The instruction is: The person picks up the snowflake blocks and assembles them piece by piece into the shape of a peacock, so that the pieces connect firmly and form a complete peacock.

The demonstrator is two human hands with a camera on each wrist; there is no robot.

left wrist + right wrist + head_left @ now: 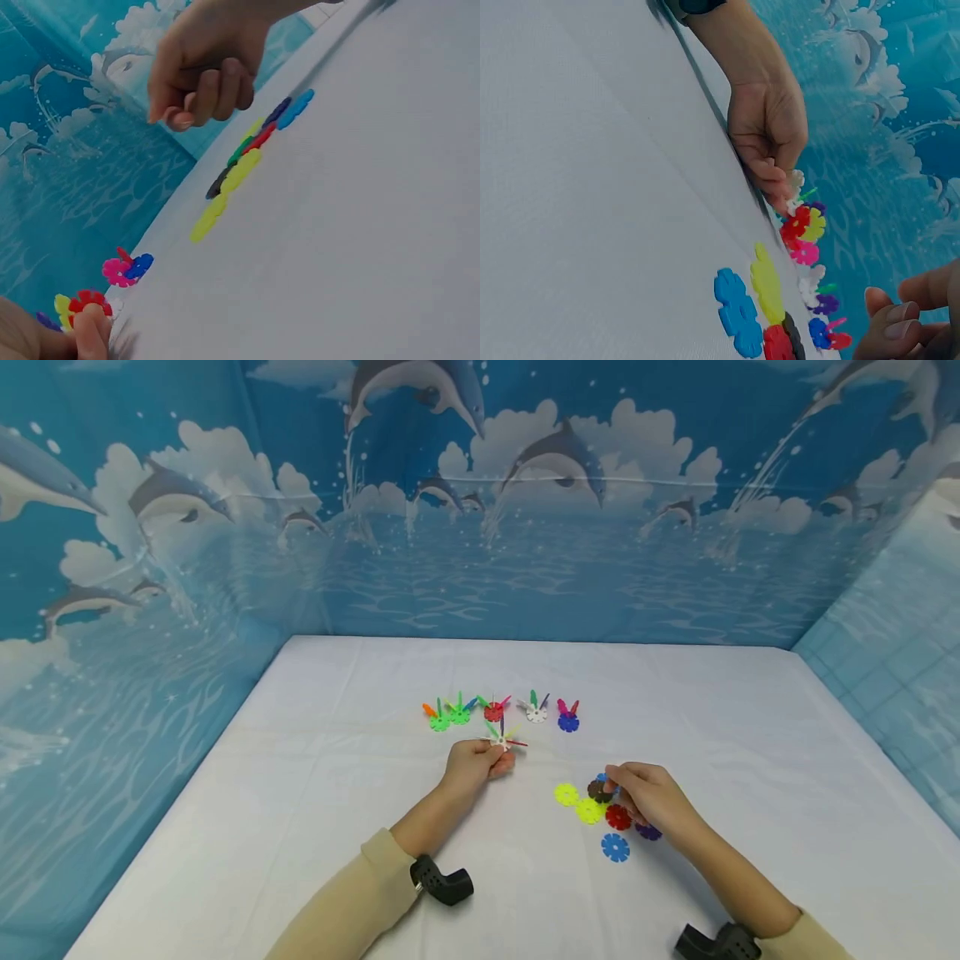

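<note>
My left hand (480, 762) pinches a flower-disc piece with a white centre (500, 741); green, purple, yellow and red discs stick out from it. In the left wrist view its red disc (90, 302) shows beside the fingertips. Over the loose discs hovers my right hand (651, 793), fingers loosely bent, with nothing visible between them in the right wrist view. Below and around it lie yellow (566, 794), brown (599, 791), red (618, 817), blue (615, 847) and purple (649, 832) discs. The hand partly covers this group.
Several joined disc pieces stand in a row beyond my left hand: two with green bases (439, 720), one red (493, 711), one white (536, 712), one blue (568, 722). A white cloth (337, 793) covers the table; a dolphin-print curtain (525, 577) hangs behind and beside it.
</note>
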